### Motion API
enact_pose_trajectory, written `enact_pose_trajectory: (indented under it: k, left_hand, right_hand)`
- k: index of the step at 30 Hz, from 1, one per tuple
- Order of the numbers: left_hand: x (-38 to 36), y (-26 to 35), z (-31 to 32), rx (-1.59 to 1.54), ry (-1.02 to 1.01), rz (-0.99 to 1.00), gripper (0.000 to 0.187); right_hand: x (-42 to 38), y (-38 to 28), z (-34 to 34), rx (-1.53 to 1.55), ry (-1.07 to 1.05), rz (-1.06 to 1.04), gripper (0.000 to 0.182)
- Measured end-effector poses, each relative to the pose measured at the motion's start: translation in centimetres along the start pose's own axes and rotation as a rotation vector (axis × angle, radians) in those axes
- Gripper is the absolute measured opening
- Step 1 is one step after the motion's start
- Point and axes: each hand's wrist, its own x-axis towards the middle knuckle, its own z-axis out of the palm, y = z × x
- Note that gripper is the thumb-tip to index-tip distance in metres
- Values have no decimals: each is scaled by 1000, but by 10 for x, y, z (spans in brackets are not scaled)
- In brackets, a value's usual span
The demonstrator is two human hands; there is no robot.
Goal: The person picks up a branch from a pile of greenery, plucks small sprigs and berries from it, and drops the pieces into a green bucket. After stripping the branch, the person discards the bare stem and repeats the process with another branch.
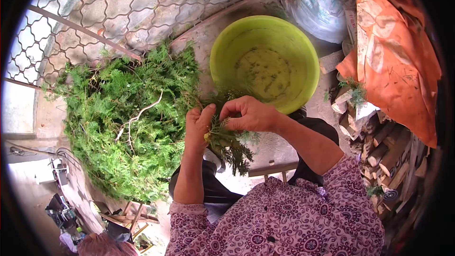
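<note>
My left hand and my right hand meet in the middle of the view, both closed on a small bunch of green conifer sprigs. The sprigs hang down between the hands toward my lap. My right hand's fingers pinch the top of the bunch, and my left thumb presses against it. Just beyond the hands sits a lime-green plastic bowl with a few green bits on its bottom. To the left lies a big pile of cut conifer branches.
A wire mesh fence runs behind the pile. An orange cloth covers stacked firewood at the right. A plastic bag lies behind the bowl. My purple patterned sleeves fill the bottom.
</note>
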Motion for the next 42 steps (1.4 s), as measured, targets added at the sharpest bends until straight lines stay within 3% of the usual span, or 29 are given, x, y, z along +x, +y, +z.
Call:
enact_pose_trajectory:
  k: [5,7,10,13,17,19,20,22,23,25,29,35,37,40,42]
  left_hand:
    - [2,4,0,-72,89,65,24]
    - [3,5,-5,-75,118,99,23]
    - [4,5,-9,-138,109,156,12]
    - [10,-3,-19,-173,91,204,12]
    - [10,-1,-15,-177,111,173,12]
    - [8,5,-18,-136,157,216,12]
    - [8,10,-30,-176,202,243,11]
    - [10,18,-33,-201,227,268,11]
    - [6,20,-32,-211,215,250,10]
    - [2,18,-35,-223,170,199,9]
    - [-1,21,-22,-305,114,104,8]
    - [-6,23,-9,-339,116,22,6]
    - [-7,19,-11,-333,88,20,6]
    - [-7,14,-10,-298,58,28,7]
    - [-7,11,-6,-267,56,35,7]
  right_hand:
    - [-5,-6,13,-351,274,-107,18]
    - [-5,0,18,-537,411,-279,19]
    - [-3,5,18,-369,499,-188,19]
    - [-13,-8,27,-442,477,-318,19]
    - [-17,-8,29,-167,492,-198,17]
    - [-24,-17,21,-515,477,-225,18]
    - [-27,-11,14,-517,466,-227,18]
    - [-28,1,1,-357,67,-3,12]
    - [-28,4,-2,-349,77,-1,12]
    - [-22,-10,-7,467,62,195,10]
    - [-15,-24,-7,663,120,193,6]
    - [-6,-3,7,336,84,74,12]
    - [-1,4,15,12,138,-167,18]
    - [-6,-9,23,-115,116,-83,21]
    - [-5,-8,28,-168,146,-148,21]
